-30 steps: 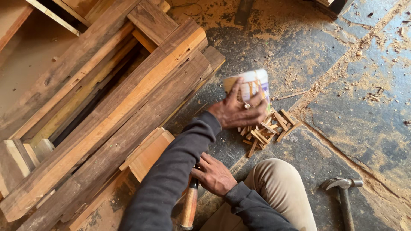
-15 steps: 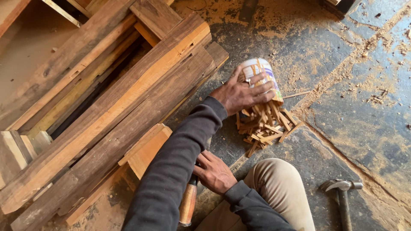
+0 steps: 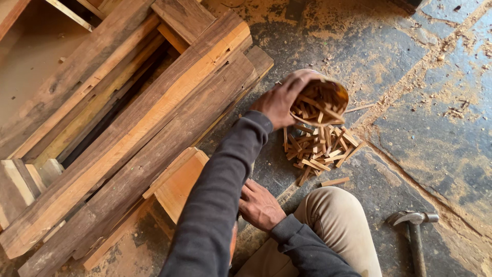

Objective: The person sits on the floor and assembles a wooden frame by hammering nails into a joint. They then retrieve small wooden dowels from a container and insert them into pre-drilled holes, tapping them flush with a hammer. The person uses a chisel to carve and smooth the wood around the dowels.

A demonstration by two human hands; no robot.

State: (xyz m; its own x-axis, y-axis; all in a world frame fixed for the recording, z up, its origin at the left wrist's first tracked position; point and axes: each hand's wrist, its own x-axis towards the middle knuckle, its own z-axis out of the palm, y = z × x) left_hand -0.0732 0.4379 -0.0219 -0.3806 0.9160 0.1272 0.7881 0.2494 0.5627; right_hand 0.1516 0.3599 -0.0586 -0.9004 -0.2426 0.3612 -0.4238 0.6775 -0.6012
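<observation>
My left hand [image 3: 279,102] grips a round container [image 3: 328,95] tipped on its side, its mouth facing me and full of small wooden sticks. Below the mouth, a pile of the same sticks [image 3: 318,149] lies on the dusty floor. My right hand [image 3: 259,205] is low beside my knee [image 3: 333,220], fingers curled around a wooden tool handle [image 3: 233,246] that my left sleeve mostly hides.
Long rough planks and beams [image 3: 133,128] lie stacked at the left. A lighter wooden block [image 3: 179,179] rests by them. A claw hammer [image 3: 415,231] lies on the sawdust-covered floor at the lower right.
My left hand has lifted and tipped the container from mouth-down to sideways, and more sticks have spilled onto the floor pile. The right hand has stayed in place.
</observation>
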